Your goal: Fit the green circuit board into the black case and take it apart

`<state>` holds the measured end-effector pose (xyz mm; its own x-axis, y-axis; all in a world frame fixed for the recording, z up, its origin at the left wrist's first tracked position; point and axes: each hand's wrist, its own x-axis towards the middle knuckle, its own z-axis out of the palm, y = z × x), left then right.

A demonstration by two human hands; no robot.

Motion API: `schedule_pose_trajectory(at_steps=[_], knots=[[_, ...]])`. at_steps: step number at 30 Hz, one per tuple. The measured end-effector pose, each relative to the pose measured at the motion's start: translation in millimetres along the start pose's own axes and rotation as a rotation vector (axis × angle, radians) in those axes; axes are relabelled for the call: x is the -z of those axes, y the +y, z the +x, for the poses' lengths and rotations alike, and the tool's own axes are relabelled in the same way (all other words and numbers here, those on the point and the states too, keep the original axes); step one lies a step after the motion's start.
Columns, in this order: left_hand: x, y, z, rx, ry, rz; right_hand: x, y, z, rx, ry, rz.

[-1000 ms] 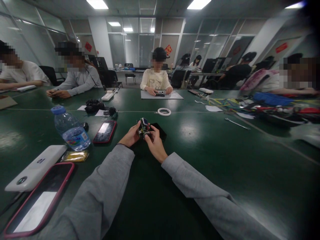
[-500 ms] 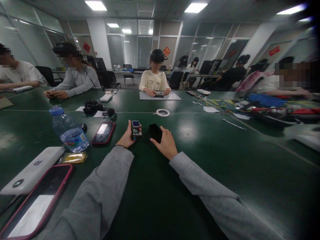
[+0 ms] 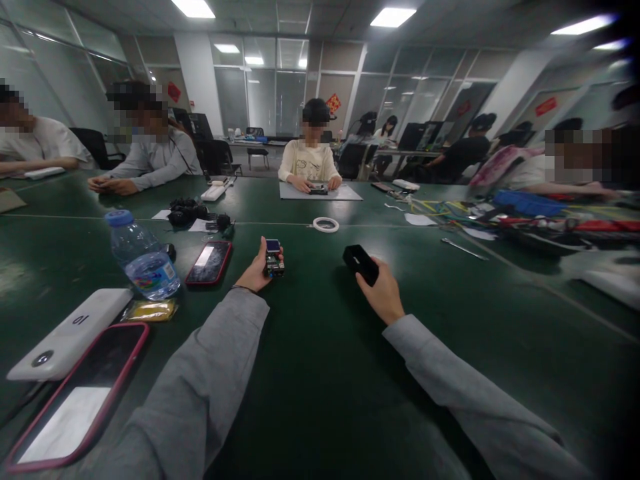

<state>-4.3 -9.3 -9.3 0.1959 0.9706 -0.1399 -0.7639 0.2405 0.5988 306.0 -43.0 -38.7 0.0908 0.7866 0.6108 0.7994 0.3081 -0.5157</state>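
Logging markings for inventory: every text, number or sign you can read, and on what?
"01" on the white device, as seen from here; orientation uncertain.
Round display on it: too small.
Bottle label: too blurred.
Red wall sign: characters too blurred.
Near phone, far phone: none legible.
Circuit board and its screen: none legible.
Black case: none visible.

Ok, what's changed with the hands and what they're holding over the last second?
The right hand has let go of the small circuit board, taken hold of the black case that lay just beyond it, and carried it off to the right. The left hand keeps hold of the board, now slightly further left. The bottle and white ring stay as they were.
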Motion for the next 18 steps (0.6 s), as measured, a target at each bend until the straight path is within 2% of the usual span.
schedule_pose_trajectory(at_steps=[3, 5, 13, 15, 18], knots=[[0.1, -1, -1, 0.011, -0.039, 0.012, 10, 11, 2, -0.038, 0.035, -0.028], [0.1, -1, -1, 0.012, -0.067, 0.024, 6, 6, 3, -0.015, 0.026, -0.015], [1.1, -3, 0, 0.019, -0.093, 0.106, -53, -70, 1, 0.172, -0.120, 0.121], [2.0, -3, 1, 0.015, -0.096, 0.113, -63, -81, 1, 0.217, -0.157, 0.118], [2.7, -3, 2, 0.009, -0.103, 0.110, -68, -83, -1, 0.237, -0.218, 0.116]])
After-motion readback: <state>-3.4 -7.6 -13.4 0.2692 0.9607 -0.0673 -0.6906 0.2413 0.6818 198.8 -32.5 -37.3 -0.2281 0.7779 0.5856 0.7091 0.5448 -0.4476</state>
